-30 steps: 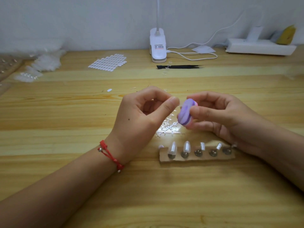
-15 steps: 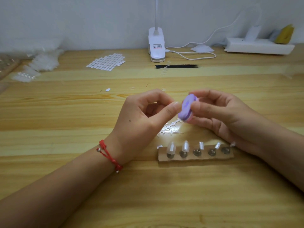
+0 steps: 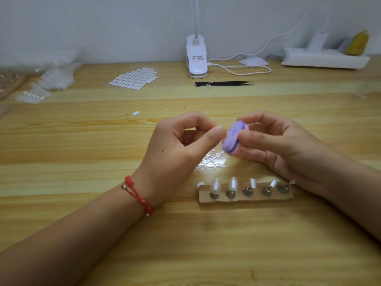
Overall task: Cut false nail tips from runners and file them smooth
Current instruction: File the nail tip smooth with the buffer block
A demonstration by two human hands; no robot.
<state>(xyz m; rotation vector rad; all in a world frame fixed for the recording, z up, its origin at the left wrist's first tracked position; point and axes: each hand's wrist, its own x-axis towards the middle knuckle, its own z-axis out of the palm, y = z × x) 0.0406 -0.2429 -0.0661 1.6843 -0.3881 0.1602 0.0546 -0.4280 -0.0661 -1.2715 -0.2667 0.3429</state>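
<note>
Two hands barely moved, right hand (image 3: 274, 145) grip still pinching purple file (image 3: 234, 137), left hand (image 3: 175, 145) grip pinched against it, contents hidden.

This is a small hand-craft workstation for false nails, set at a wooden table (image 3: 82, 141) against a plain pale wall (image 3: 103, 27). A white clip lamp (image 3: 196, 56) and a power strip (image 3: 323, 58) stand at the back. Nearer lie black tweezers (image 3: 224, 83), a sheet of small white ovals (image 3: 134, 78), heaped clear bags (image 3: 55, 77) and a cardboard strip (image 3: 245, 198) carrying clear nail tips (image 3: 214, 185).
</note>
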